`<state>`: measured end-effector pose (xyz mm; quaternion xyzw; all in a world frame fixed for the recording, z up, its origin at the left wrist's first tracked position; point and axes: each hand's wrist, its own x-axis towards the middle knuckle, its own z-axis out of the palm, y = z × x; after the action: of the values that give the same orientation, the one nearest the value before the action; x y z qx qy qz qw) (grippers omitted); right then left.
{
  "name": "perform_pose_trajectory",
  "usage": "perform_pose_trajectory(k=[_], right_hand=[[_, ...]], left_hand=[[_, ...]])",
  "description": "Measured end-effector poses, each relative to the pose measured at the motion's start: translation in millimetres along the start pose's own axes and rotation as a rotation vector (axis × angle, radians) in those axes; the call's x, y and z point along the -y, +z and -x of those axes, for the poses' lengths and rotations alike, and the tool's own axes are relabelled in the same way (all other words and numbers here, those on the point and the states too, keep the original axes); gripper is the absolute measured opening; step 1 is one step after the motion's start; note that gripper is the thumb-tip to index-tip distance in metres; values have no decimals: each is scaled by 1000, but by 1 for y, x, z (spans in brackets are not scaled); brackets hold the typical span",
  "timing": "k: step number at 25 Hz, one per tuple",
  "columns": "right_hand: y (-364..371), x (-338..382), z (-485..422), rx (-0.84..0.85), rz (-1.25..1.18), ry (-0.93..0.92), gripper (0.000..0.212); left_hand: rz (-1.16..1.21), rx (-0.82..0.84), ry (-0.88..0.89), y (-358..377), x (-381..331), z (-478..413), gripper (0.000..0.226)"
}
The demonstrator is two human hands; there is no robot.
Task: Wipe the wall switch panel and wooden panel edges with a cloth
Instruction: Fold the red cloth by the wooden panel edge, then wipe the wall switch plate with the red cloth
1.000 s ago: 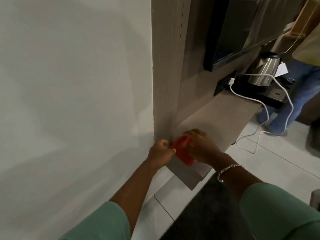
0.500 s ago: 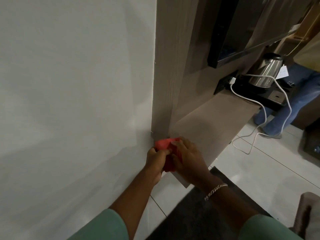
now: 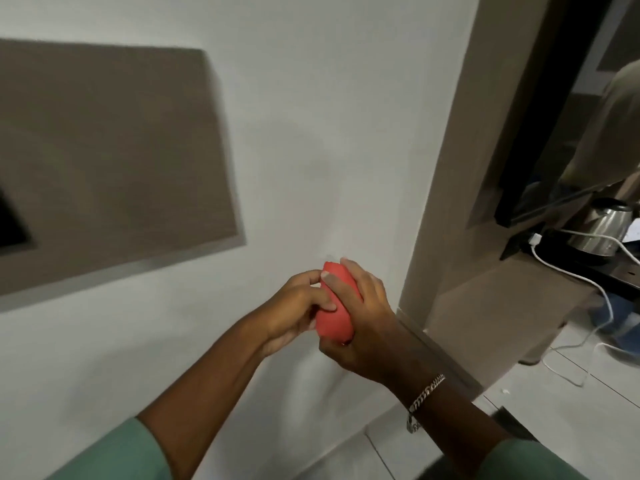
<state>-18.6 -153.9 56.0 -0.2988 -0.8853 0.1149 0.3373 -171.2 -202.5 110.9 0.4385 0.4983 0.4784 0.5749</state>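
A bunched red cloth [image 3: 335, 315] is held between both hands in front of the white wall, clear of any surface. My right hand [image 3: 363, 317] wraps around its right side, and my left hand [image 3: 298, 306] pinches its left side with the fingers. A flat brown wooden panel [image 3: 110, 161] hangs on the wall at the upper left, with a dark rectangle [image 3: 10, 223] at its left edge. To the right of my hands stands a tall wooden upright panel [image 3: 446, 150], with a wooden shelf [image 3: 502, 299] below it.
A dark screen [image 3: 540, 140] is mounted at the upper right. On the shelf's far end stand a steel kettle [image 3: 604, 223] and a black tray, with a white cable [image 3: 588, 282] trailing to the tiled floor. A dark mat [image 3: 509, 420] lies by my right arm.
My hands have lifted the cloth off the shelf corner and away to the left, before the wall. The view swung left and up, bringing the wall-mounted brown panel into sight.
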Motion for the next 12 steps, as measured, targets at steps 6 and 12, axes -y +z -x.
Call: perform_pose_trajectory(k=[6,12], right_hand=[[37,150,-56,-299,-150,-274,92],[73,265,-98,-441,-276,-331,89]], left_hand=[[-507,-408,495,-75,-83,172,40],[-1037,-1069,1146,-173,-128,290,43]])
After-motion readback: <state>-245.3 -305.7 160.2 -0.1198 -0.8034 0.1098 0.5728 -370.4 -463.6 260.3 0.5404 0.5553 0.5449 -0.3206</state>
